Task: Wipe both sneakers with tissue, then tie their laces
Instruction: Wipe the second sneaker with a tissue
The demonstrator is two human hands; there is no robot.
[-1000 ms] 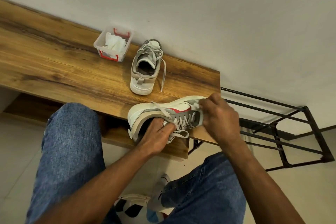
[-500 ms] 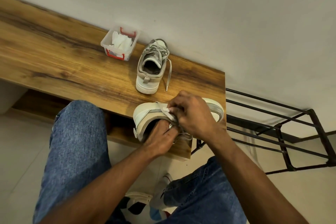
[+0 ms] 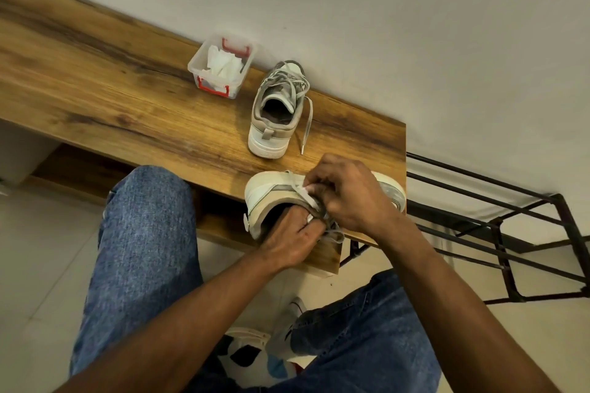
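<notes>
A person sits looking down over their own knees in blue jeans point(image 3: 143, 252), a patterned shoe point(image 3: 252, 357) showing on the floor at 6 o'clock between the legs.

Just beyond the knees, both hands meet at the near sneaker point(image 3: 268, 195), which lies on its side along the near edge of a wooden bench point(image 3: 95, 80), heel toward 9 o'clock and toe toward 3 o'clock. The left hand point(image 3: 292, 238) comes up from 7 o'clock — its fingers are tucked into the shoe's opening and curled round the collar, holding the shoe. The right hand point(image 3: 348, 195) comes in from 4 o'clock and lies over the middle of the shoe, fingers curled, pinching a small white tissue point(image 3: 308, 190) against the upper. Loose grey laces point(image 3: 333, 233) spill from under the hands over the bench edge.

Farther back, toward 12 o'clock, the second sneaker point(image 3: 276, 112) stands upright on the bench, heel toward the person, one lace end trailing down its right side. At 11 o'clock from it sits a clear plastic box point(image 3: 223, 65) with red clips, holding white tissues — it is close to the pale wall point(image 3: 383, 25).

At 3 o'clock, beside the bench end, a black metal rack point(image 3: 498, 233) stands on the floor.
</notes>
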